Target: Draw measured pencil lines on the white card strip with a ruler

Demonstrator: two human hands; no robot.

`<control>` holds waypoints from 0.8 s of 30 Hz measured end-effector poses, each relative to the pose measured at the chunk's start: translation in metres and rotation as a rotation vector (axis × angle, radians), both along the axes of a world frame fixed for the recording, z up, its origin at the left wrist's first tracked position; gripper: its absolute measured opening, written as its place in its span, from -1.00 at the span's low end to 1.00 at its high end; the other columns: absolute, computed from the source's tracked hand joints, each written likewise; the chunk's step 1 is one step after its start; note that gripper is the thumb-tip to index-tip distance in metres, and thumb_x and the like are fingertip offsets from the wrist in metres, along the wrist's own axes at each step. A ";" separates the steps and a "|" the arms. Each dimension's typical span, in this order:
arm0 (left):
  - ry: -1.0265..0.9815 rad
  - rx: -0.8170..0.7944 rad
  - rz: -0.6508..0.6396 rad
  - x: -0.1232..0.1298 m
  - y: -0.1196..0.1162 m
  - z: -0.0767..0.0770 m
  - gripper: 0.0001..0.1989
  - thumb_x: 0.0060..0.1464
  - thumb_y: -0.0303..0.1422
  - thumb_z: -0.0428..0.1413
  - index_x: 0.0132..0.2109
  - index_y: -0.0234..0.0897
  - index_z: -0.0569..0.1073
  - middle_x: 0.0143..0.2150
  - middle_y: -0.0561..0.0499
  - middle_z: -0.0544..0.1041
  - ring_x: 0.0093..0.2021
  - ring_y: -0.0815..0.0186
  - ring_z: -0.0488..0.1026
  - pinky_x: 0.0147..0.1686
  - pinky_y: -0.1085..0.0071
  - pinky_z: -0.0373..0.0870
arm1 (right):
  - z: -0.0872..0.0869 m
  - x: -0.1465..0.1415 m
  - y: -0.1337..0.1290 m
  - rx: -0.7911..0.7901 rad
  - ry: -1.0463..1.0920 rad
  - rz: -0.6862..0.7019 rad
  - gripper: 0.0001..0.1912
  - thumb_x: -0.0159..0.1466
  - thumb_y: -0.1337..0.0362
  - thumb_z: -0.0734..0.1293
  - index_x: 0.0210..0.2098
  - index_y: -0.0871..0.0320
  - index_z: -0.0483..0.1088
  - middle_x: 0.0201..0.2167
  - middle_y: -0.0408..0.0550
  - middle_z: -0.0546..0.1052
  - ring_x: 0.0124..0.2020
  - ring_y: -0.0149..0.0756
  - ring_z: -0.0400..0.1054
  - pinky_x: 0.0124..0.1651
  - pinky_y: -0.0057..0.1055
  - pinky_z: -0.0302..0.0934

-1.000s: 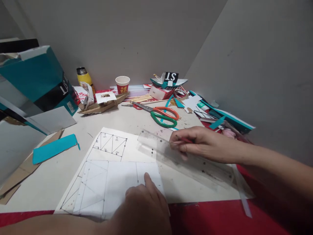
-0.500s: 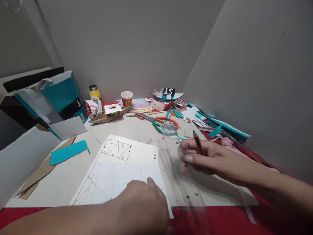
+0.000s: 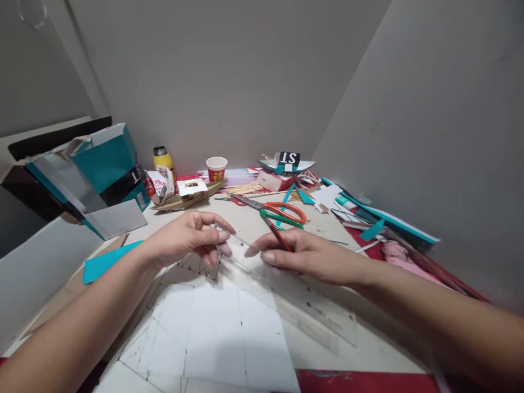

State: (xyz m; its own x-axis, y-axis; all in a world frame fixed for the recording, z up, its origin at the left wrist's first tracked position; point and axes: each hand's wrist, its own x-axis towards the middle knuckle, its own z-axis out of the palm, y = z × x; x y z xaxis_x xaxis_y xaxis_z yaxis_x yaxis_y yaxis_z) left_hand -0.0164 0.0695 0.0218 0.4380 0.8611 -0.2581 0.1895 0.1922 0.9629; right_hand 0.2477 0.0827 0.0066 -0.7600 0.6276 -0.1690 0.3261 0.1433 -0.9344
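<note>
A long transparent ruler [image 3: 305,297] slants above the paper, its far end toward the upper left. My left hand [image 3: 184,237] is closed, pinching that end between thumb and fingers. Further along, my right hand [image 3: 311,255] grips the ruler's edge with thumb and fingertips. A dark red pencil [image 3: 276,233] also sits in my right hand, its point angled up and left. Beneath lies a white sheet [image 3: 216,322] with ruled lines and dots, on top of another sheet with a drawn pattern of slanting lines, partly hidden by my left hand.
Orange-and-green-handled scissors [image 3: 282,213] lie beyond my hands. Behind stand a paper cup [image 3: 216,169], a yellow bottle [image 3: 164,161] and a cardboard boat shape [image 3: 192,197]. A teal box [image 3: 108,158] leans at left beside a teal strip [image 3: 108,265]. Scraps crowd the right.
My left hand has lifted off the paper and taken hold of the ruler's far end. The ruler has swung to a slant, and my right hand has moved left with the pencil.
</note>
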 end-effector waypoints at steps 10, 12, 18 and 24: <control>-0.050 -0.025 0.215 0.011 0.006 -0.015 -0.88 0.08 -0.36 0.24 -0.30 -0.33 0.49 -0.53 0.03 0.58 -0.62 0.44 0.46 -0.59 0.57 0.43 | -0.007 0.002 -0.008 0.853 -0.339 0.043 -0.29 0.27 0.26 0.35 0.40 0.22 0.23 0.12 0.24 0.57 0.09 0.10 0.47 0.09 -0.02 0.32; -0.032 -0.052 0.208 0.012 0.006 -0.016 -0.86 0.14 -0.33 0.20 -0.27 -0.35 0.52 -0.51 -0.02 0.60 -0.63 0.42 0.47 -0.59 0.53 0.45 | -0.006 0.007 -0.010 0.888 -0.357 0.073 -0.32 0.27 0.33 0.27 0.39 0.25 0.24 0.05 0.23 0.61 0.02 0.08 0.51 0.04 -0.03 0.36; 0.035 -0.085 0.148 0.010 0.007 -0.017 -0.61 0.19 -0.05 0.21 -0.21 -0.36 0.54 -0.48 -0.06 0.62 -0.57 0.35 0.50 -0.55 0.48 0.46 | 0.002 0.043 -0.014 0.701 -0.259 0.096 -0.37 0.25 0.42 0.22 0.31 0.17 0.35 0.08 0.11 0.61 0.02 -0.10 0.53 0.02 -0.27 0.34; 0.331 -0.032 -0.257 0.017 0.001 -0.021 -0.53 0.14 0.07 0.18 -0.40 -0.29 0.50 -0.48 0.03 0.54 -0.50 0.37 0.40 -0.50 0.48 0.29 | 0.007 0.067 -0.028 0.353 -0.265 0.161 -0.72 0.34 0.37 0.19 -0.14 0.19 0.54 -0.29 -0.02 0.63 -0.31 -0.28 0.48 -0.26 -0.44 0.27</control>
State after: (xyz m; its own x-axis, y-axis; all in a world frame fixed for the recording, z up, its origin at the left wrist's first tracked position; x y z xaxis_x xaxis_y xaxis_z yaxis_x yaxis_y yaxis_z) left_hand 0.0007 0.0709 0.0011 0.5264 0.7240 -0.4458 0.5334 0.1271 0.8362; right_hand 0.3144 0.0548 0.0133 -0.8117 0.5595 -0.1675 0.4944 0.5054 -0.7072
